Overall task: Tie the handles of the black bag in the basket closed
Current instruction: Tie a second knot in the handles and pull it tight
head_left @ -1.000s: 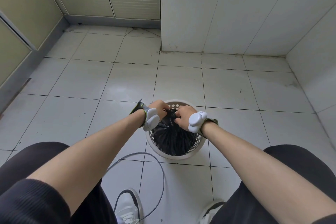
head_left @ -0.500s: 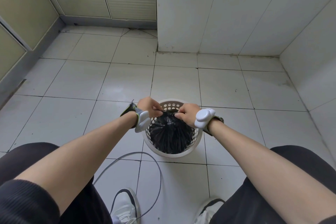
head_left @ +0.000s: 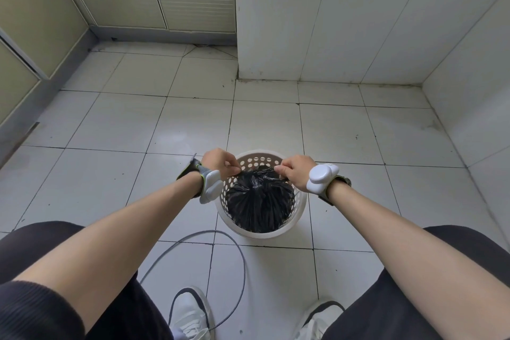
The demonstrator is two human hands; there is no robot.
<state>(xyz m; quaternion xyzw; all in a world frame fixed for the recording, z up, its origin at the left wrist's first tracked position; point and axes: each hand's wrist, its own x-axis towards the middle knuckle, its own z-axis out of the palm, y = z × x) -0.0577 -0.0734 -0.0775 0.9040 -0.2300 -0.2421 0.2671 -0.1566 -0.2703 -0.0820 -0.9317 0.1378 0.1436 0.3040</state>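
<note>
Black crinkled plastic bag [head_left: 259, 201] sits inside a round white perforated plastic basket [head_left: 299, 210] that stands on the pale tiled floor [head_left: 116, 130]. Its top is gathered into a bunch just above the middle of the basket, and two thin black handle strips [head_left: 263, 170] run out sideways from that bunch over the basket's far half. On the basket's left side, the left hand [head_left: 218, 161] is closed, thumb and fingers pinched on the end of one strip. On the basket's right side, the right hand [head_left: 296, 170] is likewise closed, pinching the other strip, so the strips stretch taut between the two fists. Each wrist carries a white rounded device on a grey strap [head_left: 321, 178]. Nearer than the basket, a grey cable [head_left: 242, 265] loops across the floor, with two white shoes [head_left: 190, 312] at its near end. Beyond the basket rise white tiled walls [head_left: 331, 22].
</note>
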